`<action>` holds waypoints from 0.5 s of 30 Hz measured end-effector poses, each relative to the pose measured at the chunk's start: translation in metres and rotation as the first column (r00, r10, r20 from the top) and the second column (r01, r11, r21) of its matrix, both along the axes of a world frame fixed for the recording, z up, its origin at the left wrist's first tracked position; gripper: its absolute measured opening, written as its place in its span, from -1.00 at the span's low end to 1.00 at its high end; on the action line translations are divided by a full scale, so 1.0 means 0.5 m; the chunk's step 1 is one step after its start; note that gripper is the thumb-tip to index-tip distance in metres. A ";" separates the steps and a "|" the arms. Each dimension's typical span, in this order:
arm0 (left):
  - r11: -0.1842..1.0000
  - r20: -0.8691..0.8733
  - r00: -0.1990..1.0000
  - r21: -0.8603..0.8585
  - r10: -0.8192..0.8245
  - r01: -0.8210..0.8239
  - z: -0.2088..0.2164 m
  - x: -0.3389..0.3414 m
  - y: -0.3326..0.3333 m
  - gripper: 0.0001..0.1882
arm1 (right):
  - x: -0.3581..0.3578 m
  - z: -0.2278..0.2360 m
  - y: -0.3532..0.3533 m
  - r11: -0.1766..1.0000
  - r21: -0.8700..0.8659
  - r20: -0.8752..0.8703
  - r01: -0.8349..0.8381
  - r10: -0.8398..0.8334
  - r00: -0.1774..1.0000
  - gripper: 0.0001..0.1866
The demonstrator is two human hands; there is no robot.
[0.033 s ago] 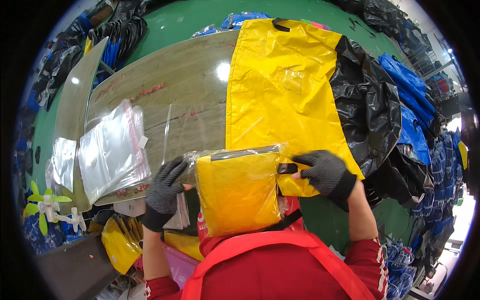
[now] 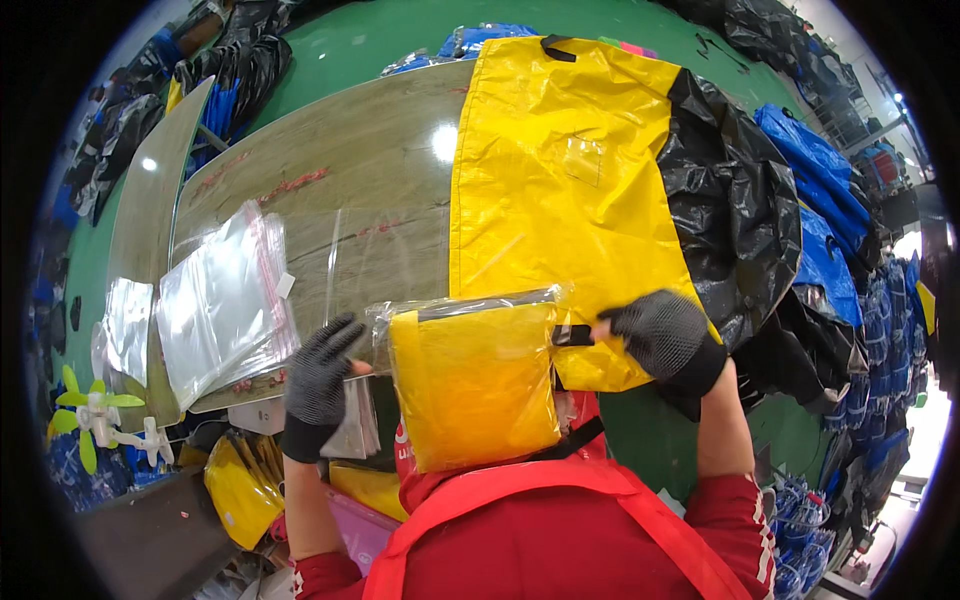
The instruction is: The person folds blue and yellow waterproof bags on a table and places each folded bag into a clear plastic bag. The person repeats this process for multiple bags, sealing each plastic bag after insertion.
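A folded yellow item sits inside a clear plastic bag [image 2: 475, 385], held up in front of my chest over the near edge of the table. My left hand [image 2: 318, 385], in a grey glove, grips the bag's left edge near its open top. My right hand [image 2: 660, 335], also gloved, pinches a short black strap [image 2: 572, 335] at the bag's upper right corner. Behind it a large yellow and black bag [image 2: 560, 170] lies flat on the wooden table [image 2: 330, 190].
A stack of clear plastic bags [image 2: 220, 305] lies at the table's left. Heaps of black [image 2: 740, 200] and blue bags [image 2: 825, 215] crowd the right side. Yellow packets [image 2: 240, 490] lie below left, beside a small green and white fan [image 2: 95, 415].
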State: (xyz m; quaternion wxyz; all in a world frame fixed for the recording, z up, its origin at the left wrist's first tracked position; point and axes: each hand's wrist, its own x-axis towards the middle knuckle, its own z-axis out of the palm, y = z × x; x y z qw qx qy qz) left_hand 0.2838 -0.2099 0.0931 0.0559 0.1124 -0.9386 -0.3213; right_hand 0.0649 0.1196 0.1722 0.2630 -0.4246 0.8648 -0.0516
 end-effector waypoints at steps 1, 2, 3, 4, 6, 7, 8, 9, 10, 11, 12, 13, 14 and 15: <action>0.970 -0.078 0.988 0.217 0.132 -0.112 0.004 -0.026 0.007 -0.72 | -0.002 0.017 -0.015 0.999 0.022 -0.176 0.033 -0.029 0.984 -0.61; 0.914 -0.168 0.951 0.362 0.259 -0.185 0.003 -0.050 0.020 -0.65 | 0.011 0.022 -0.038 0.930 -0.366 -0.373 -0.047 -0.101 0.922 -0.54; 0.872 -0.282 0.912 0.470 0.298 -0.139 -0.001 -0.071 0.030 -0.58 | 0.017 0.005 -0.069 0.782 -0.615 -0.259 -0.098 -0.083 0.962 -0.49; 0.880 -0.389 0.860 0.456 0.332 -0.134 -0.025 -0.099 0.059 -0.50 | 0.026 -0.020 -0.103 0.650 -0.754 -0.129 -0.096 -0.004 0.992 -0.43; 0.918 -0.305 0.920 0.376 0.247 -0.122 -0.082 -0.110 0.121 -0.30 | 0.041 -0.106 -0.135 0.737 -0.495 -0.332 -0.460 0.328 0.884 -0.26; 0.906 -0.343 0.902 0.410 0.262 -0.107 -0.107 -0.087 0.145 -0.20 | 0.035 -0.156 -0.124 0.761 -0.559 -0.276 -0.330 0.204 0.939 -0.27; 0.902 -0.373 0.899 0.428 0.230 -0.053 -0.131 -0.061 0.162 -0.09 | 0.020 -0.201 -0.100 0.677 -0.723 -0.193 -0.139 -0.006 0.981 -0.29; 0.768 -0.217 0.940 0.636 0.265 -0.070 -0.147 -0.035 0.172 -0.12 | 0.003 -0.240 -0.063 0.658 -0.733 -0.009 0.172 -0.262 0.965 -0.28; 0.590 -0.150 0.957 0.807 0.250 -0.027 -0.157 -0.015 0.180 -0.16 | -0.011 -0.273 -0.024 0.566 -0.733 0.106 0.378 -0.454 0.885 -0.28; 0.502 0.013 0.971 0.854 0.239 -0.135 -0.156 -0.002 0.176 -0.20 | -0.021 -0.291 0.025 0.687 -0.668 0.102 0.285 -0.295 0.950 -0.22; 0.404 0.135 0.964 0.888 0.228 -0.220 -0.144 0.000 0.162 -0.23 | -0.024 -0.303 0.063 0.798 -0.564 0.141 0.212 -0.160 0.977 -0.17; 0.284 0.208 0.964 0.926 0.165 -0.248 -0.122 -0.019 0.144 -0.27 | -0.018 -0.306 0.089 0.884 -0.451 -0.108 -0.127 0.087 0.990 -0.12; 0.326 0.236 0.937 0.891 0.259 -0.315 -0.092 -0.058 0.115 -0.33 | -0.007 -0.299 0.111 0.855 -0.291 -0.346 -0.429 0.324 0.881 -0.07; 0.325 -0.025 0.965 0.943 0.263 -0.064 -0.056 -0.112 0.080 -0.40 | 0.006 -0.294 0.112 0.902 -0.204 -0.355 -0.382 0.295 0.887 -0.05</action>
